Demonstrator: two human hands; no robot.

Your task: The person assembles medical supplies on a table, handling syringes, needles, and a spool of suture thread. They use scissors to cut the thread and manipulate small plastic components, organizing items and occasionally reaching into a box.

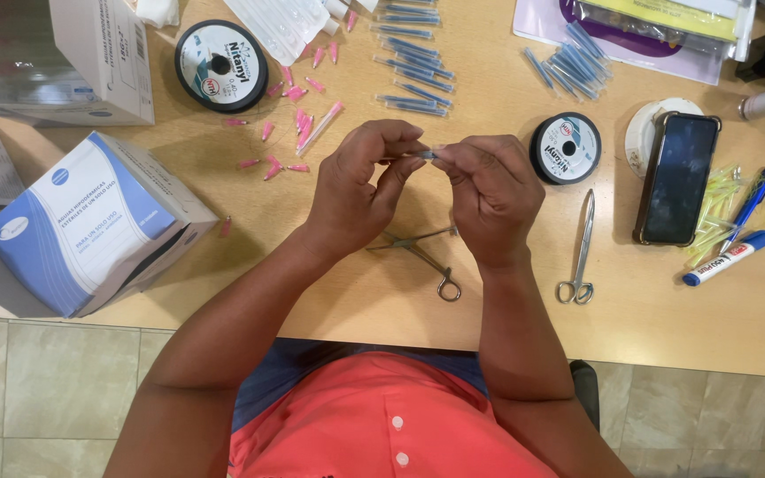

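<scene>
Pale wood makes up the table (489, 319), and the head view looks straight down on it and on both hands, which meet just above its middle. The left hand (360, 190) and the right hand (489, 199) come together fingertip to fingertip, each pinching one end of a small grey-blue needle piece (428, 155). Both sets of fingers are closed in a fine grip, thumb against forefinger, and the piece sits between the two hands, lifted off the table. Holding it that close and from both ends looks like a way to steady something too slender to manage one-handed; whether a thread runs through it I cannot tell.

Under the hands lie metal forceps (422, 255), partly hidden by the right wrist, and just right of that wrist a second pair of metal scissors (581, 252), both within easy reach. A black spool of thread (565, 148) stands just beside the right hand, a larger spool (220, 65) up to the left. Pink needle caps (298, 124) lie scattered near the left hand, and blue-packed needles (413, 53) are spread above. A blue and white box (90, 221) lies tipped on its side at the left edge, its open end turned toward the person. At the right rest a dark phone (676, 177) and a blue and white marker (730, 257).
</scene>
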